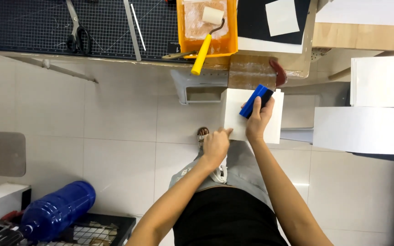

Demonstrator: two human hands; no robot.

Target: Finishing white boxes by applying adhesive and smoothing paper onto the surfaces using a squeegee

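A white rectangular board [236, 116] is held out over my lap, below the table edge. My left hand [215, 145] pinches its lower left corner. My right hand [258, 119] grips a blue block-shaped scraper [254, 100] and presses it flat against the board's upper right part. The board's right side is partly hidden behind my right hand.
A dark cutting mat [33, 23] with scissors [77, 32] and a metal ruler [132, 29] covers the table. An orange tray [231, 27] holds a yellow-handled roller [204, 48]. White boards [365, 127] are stacked at right. A blue bottle [55, 212] lies in a crate at lower left.
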